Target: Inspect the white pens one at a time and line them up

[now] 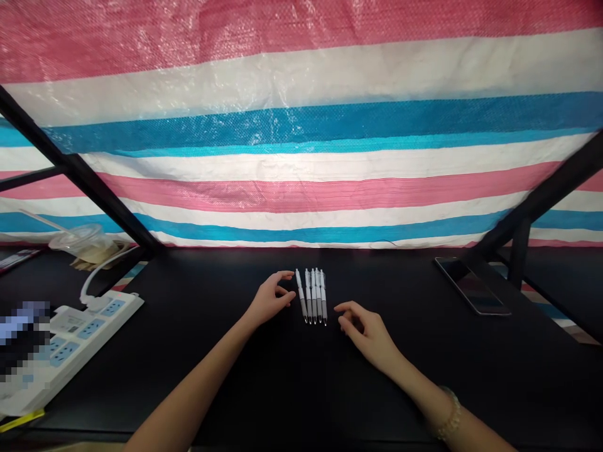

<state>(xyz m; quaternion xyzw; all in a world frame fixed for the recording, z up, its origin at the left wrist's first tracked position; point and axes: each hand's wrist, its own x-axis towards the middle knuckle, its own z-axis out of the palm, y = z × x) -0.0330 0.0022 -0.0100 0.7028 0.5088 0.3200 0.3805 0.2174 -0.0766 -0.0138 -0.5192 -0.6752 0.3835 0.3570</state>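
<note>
Several white pens point(316, 295) lie side by side on the black table point(282, 389), their dark tips toward me. The leftmost pen point(301, 297) is slightly tilted and a small gap parts it from the others. Just left of it is my left hand point(272, 297), thumb and fingers apart and holding nothing; whether a fingertip touches the pen I cannot tell. My right hand point(365, 329) rests to the right of the pens, apart from them, with curled fingers, a gap between thumb and forefinger, and nothing held.
A white power strip point(89, 333) with a plugged-in cable lies at the left, near a clear plastic cup point(78, 238). A dark phone point(471, 285) lies at the right. Black metal bars point(103, 194) stand on both sides before a striped tarp point(301, 169).
</note>
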